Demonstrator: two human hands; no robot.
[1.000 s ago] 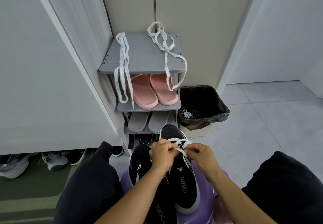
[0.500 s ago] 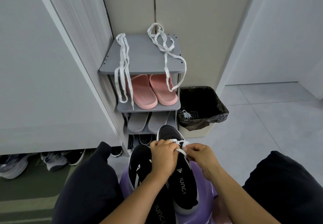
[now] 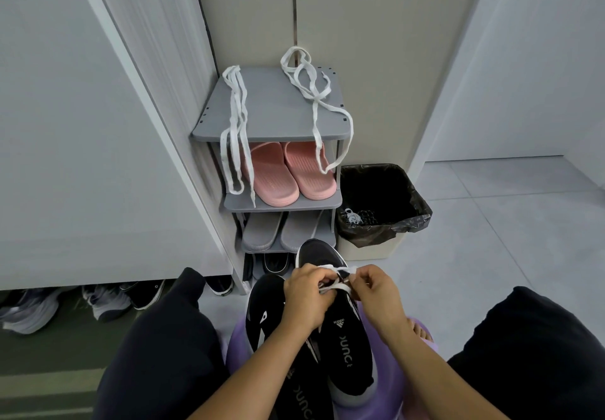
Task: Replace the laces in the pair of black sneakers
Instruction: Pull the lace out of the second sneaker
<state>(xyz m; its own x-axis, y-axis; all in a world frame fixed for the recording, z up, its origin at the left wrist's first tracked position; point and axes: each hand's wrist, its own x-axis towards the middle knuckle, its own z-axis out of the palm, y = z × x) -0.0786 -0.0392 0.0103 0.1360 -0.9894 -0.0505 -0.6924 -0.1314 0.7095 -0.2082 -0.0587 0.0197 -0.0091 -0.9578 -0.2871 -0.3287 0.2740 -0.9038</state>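
Hands: left [image 3: 307,295], right [image 3: 376,298] pinch white lace [image 3: 330,287].

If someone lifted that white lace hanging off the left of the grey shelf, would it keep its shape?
Probably not. The lace droops in loops over the shelf edge, so it looks floppy and would likely dangle. It is thin and flat, so probably very light. Merely draped, it might slide off at a tug.

Black sneakers [image 3: 347,347]; white laces [image 3: 334,283]; pink slippers [image 3: 288,174]; grey rack [image 3: 271,108].
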